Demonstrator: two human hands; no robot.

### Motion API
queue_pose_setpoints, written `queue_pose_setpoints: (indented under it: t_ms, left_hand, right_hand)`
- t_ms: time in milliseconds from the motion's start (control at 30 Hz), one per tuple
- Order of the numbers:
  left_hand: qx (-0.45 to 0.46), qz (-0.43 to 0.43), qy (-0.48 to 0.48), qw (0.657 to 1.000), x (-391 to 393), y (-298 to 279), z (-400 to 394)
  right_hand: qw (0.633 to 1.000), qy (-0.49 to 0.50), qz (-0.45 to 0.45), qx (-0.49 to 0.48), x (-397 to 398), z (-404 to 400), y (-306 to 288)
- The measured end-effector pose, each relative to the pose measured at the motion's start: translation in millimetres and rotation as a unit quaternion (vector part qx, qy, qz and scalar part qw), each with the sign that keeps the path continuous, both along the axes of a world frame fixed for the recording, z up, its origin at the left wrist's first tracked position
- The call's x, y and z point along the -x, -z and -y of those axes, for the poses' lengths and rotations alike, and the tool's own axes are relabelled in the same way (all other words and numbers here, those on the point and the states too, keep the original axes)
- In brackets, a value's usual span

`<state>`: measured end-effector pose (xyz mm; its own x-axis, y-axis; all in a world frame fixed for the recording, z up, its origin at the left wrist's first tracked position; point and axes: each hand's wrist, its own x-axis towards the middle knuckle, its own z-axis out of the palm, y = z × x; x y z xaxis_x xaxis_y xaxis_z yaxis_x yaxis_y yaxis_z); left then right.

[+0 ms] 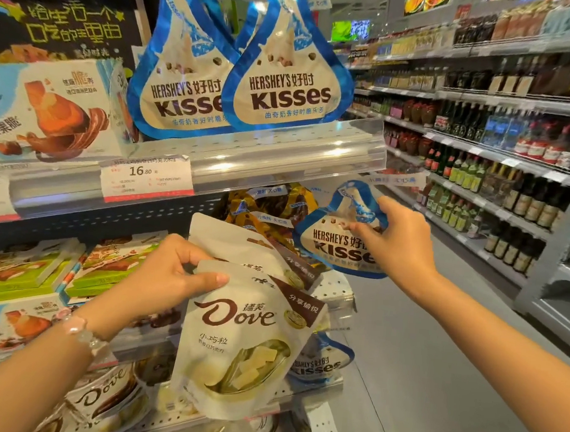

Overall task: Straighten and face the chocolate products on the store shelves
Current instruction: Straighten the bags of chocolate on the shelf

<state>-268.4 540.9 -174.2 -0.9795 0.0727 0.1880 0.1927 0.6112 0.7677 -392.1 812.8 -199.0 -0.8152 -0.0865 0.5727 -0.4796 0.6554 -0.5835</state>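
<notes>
My left hand [170, 275] pinches the top edge of a cream Dove pouch [242, 345], which hangs tilted in front of the middle shelf. A second cream Dove pouch [233, 242] stands just behind it. My right hand [397, 241] grips a blue-and-white Hershey's Kisses bag [332, 243] at the shelf's right end, fingers over its front. Two more Kisses bags [287, 79] stand upright on the top shelf, facing out. Brown Kisses bags [270, 211] lie behind the Dove pouches.
Dove boxes [46, 115] fill the top shelf's left; green boxes [33, 271] sit on the middle shelf. A clear shelf rail [281, 154] with a price tag [146, 177] runs above my hands. The aisle floor [435, 364] opens rightward, bottle shelves [502, 164] beyond.
</notes>
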Motion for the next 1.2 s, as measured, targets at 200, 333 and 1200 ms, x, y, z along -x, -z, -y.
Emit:
queue_pose_setpoints:
  t_ms: [200, 333, 1200]
  left_hand:
    - [-0.012, -0.008, 0.019, 1.0, 5, -13, 6]
    - [-0.022, -0.014, 0.029, 0.999, 4, -20, 12]
    - [-0.018, -0.037, -0.035, 0.999, -43, -47, 29]
  right_hand:
    - [0.998, -0.048, -0.029, 0.0, -25, -9, -47]
    - [0.994, -0.085, -0.065, 0.017, -37, -5, -87]
    - [0.964, -0.263, -0.037, 0.021, 13, 138, -221]
